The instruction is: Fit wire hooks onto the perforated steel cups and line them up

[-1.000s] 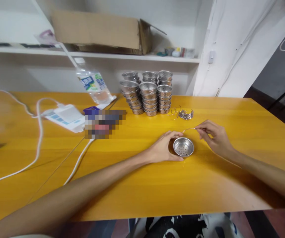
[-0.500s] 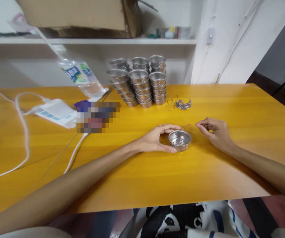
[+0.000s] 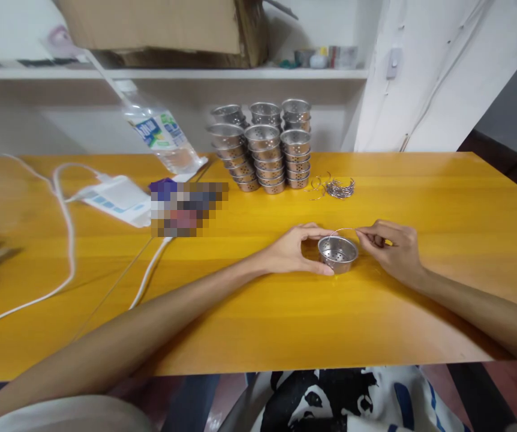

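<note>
A small perforated metal strainer cup (image 3: 337, 253) stands on the yellow table (image 3: 285, 312). My left hand (image 3: 295, 249) curls around its left side, thumb and fingers gripping the rim. My right hand (image 3: 391, 249) is at its right side, pinching the end of a thin wire handle (image 3: 343, 230) that arches over the cup's rim.
Stacks of the same strainer cups (image 3: 262, 147) stand at the back, with a pile of wire handles (image 3: 337, 188) beside them. A tilted water bottle (image 3: 159, 135), a white power strip (image 3: 117, 201) with cable, and a cardboard box (image 3: 159, 30) on a shelf lie left.
My right hand has moved in closer to the cup, and the wire now bends in an arc over its rim. The left hand stays on the cup.
</note>
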{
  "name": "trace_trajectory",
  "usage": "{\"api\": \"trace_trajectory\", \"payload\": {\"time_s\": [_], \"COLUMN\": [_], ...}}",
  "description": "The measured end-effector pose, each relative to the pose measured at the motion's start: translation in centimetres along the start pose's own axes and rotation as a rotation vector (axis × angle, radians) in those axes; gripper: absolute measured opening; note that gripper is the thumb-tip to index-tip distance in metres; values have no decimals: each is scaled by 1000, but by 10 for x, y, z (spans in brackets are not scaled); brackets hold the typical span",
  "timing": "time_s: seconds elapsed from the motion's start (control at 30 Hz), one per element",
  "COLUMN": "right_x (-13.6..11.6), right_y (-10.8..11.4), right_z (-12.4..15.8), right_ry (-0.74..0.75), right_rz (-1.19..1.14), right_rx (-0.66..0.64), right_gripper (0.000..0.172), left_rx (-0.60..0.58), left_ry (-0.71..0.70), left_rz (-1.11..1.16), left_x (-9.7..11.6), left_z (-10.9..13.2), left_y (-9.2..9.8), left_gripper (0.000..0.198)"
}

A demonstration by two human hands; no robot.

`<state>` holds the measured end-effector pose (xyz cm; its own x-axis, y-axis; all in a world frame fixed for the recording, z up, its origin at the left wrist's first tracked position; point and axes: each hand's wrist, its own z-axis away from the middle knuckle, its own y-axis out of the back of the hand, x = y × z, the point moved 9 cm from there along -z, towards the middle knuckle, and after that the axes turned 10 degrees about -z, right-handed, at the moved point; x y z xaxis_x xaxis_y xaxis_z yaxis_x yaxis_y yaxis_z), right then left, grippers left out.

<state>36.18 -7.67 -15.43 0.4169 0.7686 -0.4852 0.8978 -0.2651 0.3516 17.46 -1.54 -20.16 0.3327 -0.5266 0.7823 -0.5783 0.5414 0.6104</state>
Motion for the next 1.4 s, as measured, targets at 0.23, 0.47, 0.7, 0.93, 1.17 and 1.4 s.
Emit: {"api": "trace_trajectory", "payload": {"time_s": [0.23,0.47,0.7,0.93,1.17,1.4], "right_x": [-12,-21,-32,-35,-23,21], "right_y": [-3,-6,-9,-9,-11,-9], "right_z": [2,5,3,5,5,1], "right_ry": [114,241,337,363,254,-185], "right_rz": [110,245,337,377,254,-161], "right_rx": [-13,-22,-2,20,-13,-123], "right_gripper": [18,15,19,24,27,26], "left_rx": [54,174,157,148,167,137], "left_ry": [-40,-58,-59,-49,-153,-123], "left_rz": [-92,-300,-239,-230,-274,-208], "left_x": [2,6,8,10,21,14], "left_z": [0,1,2,2,5,2], "left_y": [-1,-2,1,1,0,4], "left_gripper": [84,93,91,88,64,67]}}
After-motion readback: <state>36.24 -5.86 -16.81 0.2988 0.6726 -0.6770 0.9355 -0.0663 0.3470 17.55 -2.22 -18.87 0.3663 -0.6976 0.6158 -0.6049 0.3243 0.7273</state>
